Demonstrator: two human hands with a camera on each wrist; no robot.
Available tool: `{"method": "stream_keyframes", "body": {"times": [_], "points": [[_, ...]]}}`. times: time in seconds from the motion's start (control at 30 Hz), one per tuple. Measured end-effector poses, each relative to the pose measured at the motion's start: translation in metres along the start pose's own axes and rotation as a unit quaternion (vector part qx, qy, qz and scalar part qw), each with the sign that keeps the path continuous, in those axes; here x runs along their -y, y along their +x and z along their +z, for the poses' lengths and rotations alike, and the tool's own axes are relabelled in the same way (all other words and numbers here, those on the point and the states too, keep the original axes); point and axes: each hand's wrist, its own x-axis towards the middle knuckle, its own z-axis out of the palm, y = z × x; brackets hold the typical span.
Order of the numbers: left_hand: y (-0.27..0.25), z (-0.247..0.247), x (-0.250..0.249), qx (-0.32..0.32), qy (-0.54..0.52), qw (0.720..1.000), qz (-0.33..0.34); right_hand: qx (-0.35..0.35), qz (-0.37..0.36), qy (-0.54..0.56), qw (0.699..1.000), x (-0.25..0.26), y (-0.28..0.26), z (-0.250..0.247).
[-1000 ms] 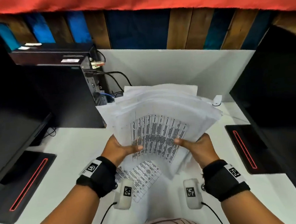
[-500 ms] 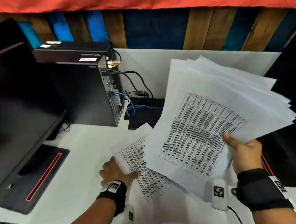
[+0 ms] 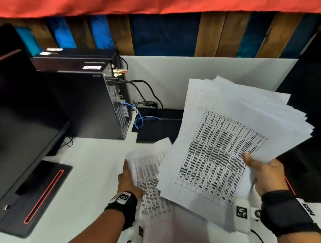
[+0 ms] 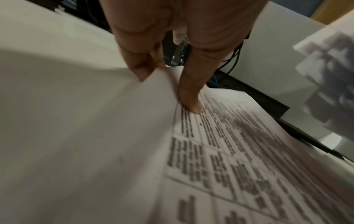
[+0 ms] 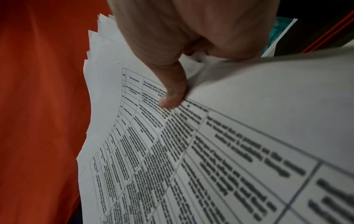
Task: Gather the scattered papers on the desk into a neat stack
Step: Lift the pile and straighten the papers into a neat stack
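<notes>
Split since a second ago: both hands then shared one bundle, now each works alone. Right hand (image 3: 268,174) pinching the fanned bundle of papers (image 3: 232,135), thumb (image 5: 172,97) pressed on the printed table, remaining fingers hidden beneath; bundle raised off the desk (image 3: 87,174) and tilted away from the grip, probably to leave the surface below free. Left hand (image 3: 127,178) down at a loose sheet (image 3: 150,179), one finger (image 4: 189,97) pressed onto its print, edge curling up against the other fingers (likely peeling it free to lift, though blurred). Sheet lying partly under the bundle's near corner. Edges above the right thumb splayed, not squared. Judged next: sheet joined to bundle, then edges tapped even.
</notes>
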Motion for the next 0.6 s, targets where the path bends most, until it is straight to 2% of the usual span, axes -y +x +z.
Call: {"method": "stream_keyframes", "body": {"times": [0.17, 0.3, 0.4, 0.5, 0.6], "points": [[0.002, 0.005, 0.006, 0.026, -0.18, 0.983, -0.008, 0.038, 0.01, 0.01, 0.999, 0.0, -0.002, 0.001], [-0.001, 0.003, -0.007, 0.043, -0.248, 0.965, 0.081, 0.083, 0.042, -0.001, 0.996, -0.002, -0.005, 0.004], [-0.015, -0.009, -0.032, 0.107, -0.326, 0.933, 0.11, 0.115, 0.078, -0.032, 0.99, -0.004, -0.011, 0.014], [-0.025, -0.02, -0.051, 0.152, -0.405, 0.893, 0.119, 0.118, 0.107, -0.03, 0.987, -0.015, -0.012, 0.022], [-0.043, -0.031, -0.067, 0.196, -0.39, 0.885, 0.165, 0.123, 0.14, -0.027, 0.982, -0.019, -0.015, 0.026]]}}
